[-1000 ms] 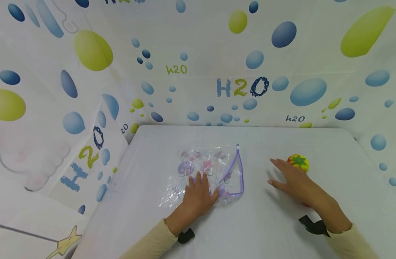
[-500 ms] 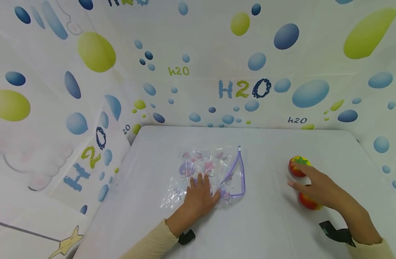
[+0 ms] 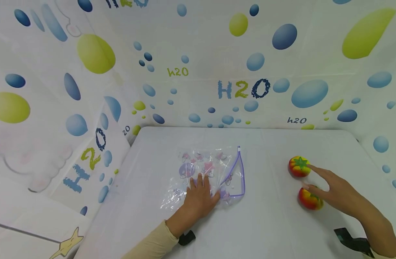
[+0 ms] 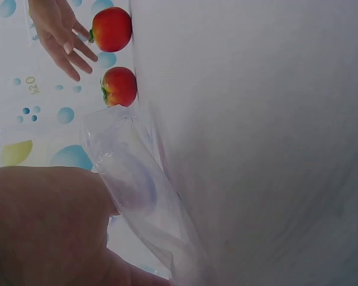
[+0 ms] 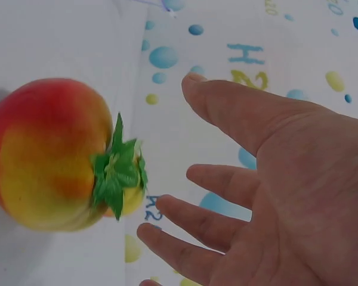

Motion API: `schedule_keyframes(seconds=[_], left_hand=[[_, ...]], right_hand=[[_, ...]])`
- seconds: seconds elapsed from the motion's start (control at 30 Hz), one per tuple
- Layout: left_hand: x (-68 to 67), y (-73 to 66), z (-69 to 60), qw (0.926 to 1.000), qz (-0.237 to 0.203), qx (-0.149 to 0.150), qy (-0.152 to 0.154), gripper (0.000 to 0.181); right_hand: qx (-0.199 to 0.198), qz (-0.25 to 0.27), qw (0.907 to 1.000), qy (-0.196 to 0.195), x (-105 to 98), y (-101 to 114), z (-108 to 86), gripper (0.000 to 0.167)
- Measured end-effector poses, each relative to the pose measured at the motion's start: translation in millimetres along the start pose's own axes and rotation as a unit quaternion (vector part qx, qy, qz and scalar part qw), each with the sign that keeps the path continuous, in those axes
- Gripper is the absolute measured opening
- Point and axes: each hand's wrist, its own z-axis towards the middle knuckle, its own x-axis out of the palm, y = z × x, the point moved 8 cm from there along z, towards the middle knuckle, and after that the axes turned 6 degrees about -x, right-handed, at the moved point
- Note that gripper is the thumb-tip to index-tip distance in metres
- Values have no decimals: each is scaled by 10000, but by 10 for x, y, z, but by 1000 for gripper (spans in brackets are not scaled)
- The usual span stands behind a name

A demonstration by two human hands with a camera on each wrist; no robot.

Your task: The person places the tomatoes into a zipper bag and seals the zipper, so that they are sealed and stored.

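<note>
Left hand (image 3: 199, 198) lies on the clear printed bag (image 3: 186, 169), fingers straight and slightly apart, resting on it rather than pinching. Bag is on the left-centre of the white surface (image 3: 262, 226); its purple zip (image 3: 242, 176) is on the right side, the two strips spread apart towards the near end, so the mouth looks parted (judgement). Two tomatoes sit to the right of the bag, well apart from it: far tomato (image 3: 298, 167) and near tomato (image 3: 309, 201), the near one slightly further right, a narrow gap between them. Change over the last second: right hand (image 3: 342, 194) has drawn back rightwards and nearer, so both tomatoes now show where it covered much of them; left hand and bag hold the same position. Right hand is spread, thumb apart from the fingers, nothing in its grasp. In the head view its fingertips overlap both tomatoes, but the left wrist view places it above them and the right wrist view shows a gap to the one in frame; no contact seen. Meaning, as judged: the tomatoes stand released on the surface, outside the bag, while the left hand steadies the bag.
</note>
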Motion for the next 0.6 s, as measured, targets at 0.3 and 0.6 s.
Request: schedule_keyframes(seconds=[0.3,0.6], left_hand=[[11,9,-1,9999,-8,-54,104,79],[2,12,-3,9999,-77,-27,104,79]], right_hand=[[204,5,9995,240,63,-247,-108,100],[436,330,9961,688,193,-426,-218,100]])
